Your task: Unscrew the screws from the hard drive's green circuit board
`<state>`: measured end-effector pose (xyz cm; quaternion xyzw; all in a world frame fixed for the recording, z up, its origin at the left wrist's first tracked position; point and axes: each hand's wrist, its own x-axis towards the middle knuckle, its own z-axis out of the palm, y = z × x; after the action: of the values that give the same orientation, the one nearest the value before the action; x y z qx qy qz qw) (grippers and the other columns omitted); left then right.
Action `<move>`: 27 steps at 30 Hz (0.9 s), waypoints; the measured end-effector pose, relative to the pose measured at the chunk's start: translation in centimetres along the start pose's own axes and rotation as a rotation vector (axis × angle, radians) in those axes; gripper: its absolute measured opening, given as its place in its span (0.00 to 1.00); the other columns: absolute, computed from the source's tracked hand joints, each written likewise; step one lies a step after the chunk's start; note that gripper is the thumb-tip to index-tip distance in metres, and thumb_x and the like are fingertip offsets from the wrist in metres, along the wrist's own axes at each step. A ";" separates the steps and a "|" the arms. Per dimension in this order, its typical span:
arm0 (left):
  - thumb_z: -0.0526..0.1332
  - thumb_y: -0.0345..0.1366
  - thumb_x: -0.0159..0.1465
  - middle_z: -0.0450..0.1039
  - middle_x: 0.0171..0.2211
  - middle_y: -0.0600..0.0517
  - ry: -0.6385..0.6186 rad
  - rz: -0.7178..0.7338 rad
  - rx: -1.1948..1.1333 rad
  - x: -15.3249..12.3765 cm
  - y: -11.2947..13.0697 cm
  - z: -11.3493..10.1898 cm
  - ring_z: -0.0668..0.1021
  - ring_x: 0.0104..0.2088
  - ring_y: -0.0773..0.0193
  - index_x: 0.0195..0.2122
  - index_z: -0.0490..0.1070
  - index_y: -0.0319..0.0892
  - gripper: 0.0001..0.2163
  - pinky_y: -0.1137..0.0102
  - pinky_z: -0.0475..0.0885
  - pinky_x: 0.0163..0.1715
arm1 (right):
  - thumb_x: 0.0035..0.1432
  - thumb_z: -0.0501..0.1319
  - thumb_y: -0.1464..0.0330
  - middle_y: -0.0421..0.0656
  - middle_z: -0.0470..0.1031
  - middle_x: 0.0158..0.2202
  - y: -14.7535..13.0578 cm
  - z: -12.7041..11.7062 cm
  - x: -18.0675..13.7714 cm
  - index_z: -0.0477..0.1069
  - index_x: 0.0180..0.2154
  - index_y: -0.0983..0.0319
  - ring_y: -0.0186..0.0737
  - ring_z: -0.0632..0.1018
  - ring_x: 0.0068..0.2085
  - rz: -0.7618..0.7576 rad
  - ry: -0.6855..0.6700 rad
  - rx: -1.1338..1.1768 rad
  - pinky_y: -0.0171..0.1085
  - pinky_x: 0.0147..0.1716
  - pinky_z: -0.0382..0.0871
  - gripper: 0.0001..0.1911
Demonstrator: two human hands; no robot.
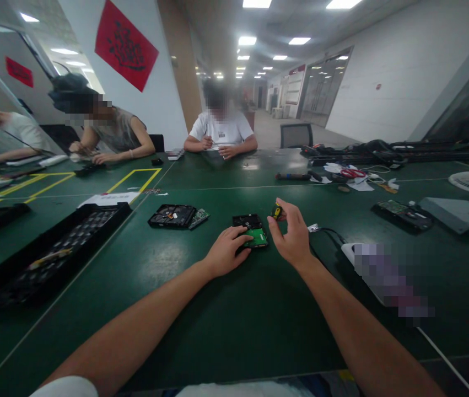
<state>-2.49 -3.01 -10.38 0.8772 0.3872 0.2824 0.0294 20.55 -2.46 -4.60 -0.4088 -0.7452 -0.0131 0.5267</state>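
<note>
A hard drive (247, 221) lies on the green table in front of me, its green circuit board (258, 238) facing up at the near end. My left hand (226, 251) holds it from the left, fingers over the board and thumb along the near edge. Just right of the drive, my right hand (290, 234) is raised a little and closed around a screwdriver (276, 210) with a short yellow and black handle; its tip cannot be made out. Further left sits a second hard drive (172, 215), with a loose circuit board (199, 218) against its right side.
A long black tray (58, 251) stands at left. To the right are a white power strip or phone-like object (366, 270) with cables, another drive (402, 215) and a grey metal box (461, 215). Tools and papers (354, 176) lie behind. Several people sit across the table.
</note>
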 end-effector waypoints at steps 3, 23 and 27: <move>0.61 0.40 0.65 0.67 0.59 0.42 0.001 0.001 0.007 0.0 0.0 -0.1 0.69 0.61 0.48 0.56 0.71 0.46 0.17 0.47 0.65 0.60 | 0.65 0.58 0.64 0.50 0.70 0.51 0.0 -0.1 0.1 0.62 0.62 0.57 0.47 0.75 0.48 0.000 0.018 -0.042 0.49 0.48 0.75 0.24; 0.62 0.39 0.65 0.68 0.58 0.41 0.006 -0.003 -0.007 0.1 0.3 -0.3 0.70 0.60 0.48 0.55 0.72 0.46 0.17 0.47 0.66 0.59 | 0.67 0.54 0.66 0.51 0.69 0.55 0.4 0.2 -0.1 0.57 0.65 0.57 0.49 0.74 0.51 0.014 0.016 -0.002 0.52 0.51 0.73 0.26; 0.62 0.39 0.64 0.67 0.59 0.42 0.011 -0.006 -0.002 0.1 0.2 -0.1 0.70 0.60 0.49 0.55 0.72 0.46 0.17 0.48 0.66 0.59 | 0.67 0.55 0.66 0.51 0.69 0.57 0.3 0.2 -0.2 0.55 0.66 0.57 0.48 0.75 0.51 0.017 -0.005 0.017 0.51 0.51 0.74 0.27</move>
<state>-2.37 -3.11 -10.25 0.8745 0.3895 0.2875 0.0289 20.55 -2.31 -5.00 -0.4107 -0.7431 -0.0012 0.5284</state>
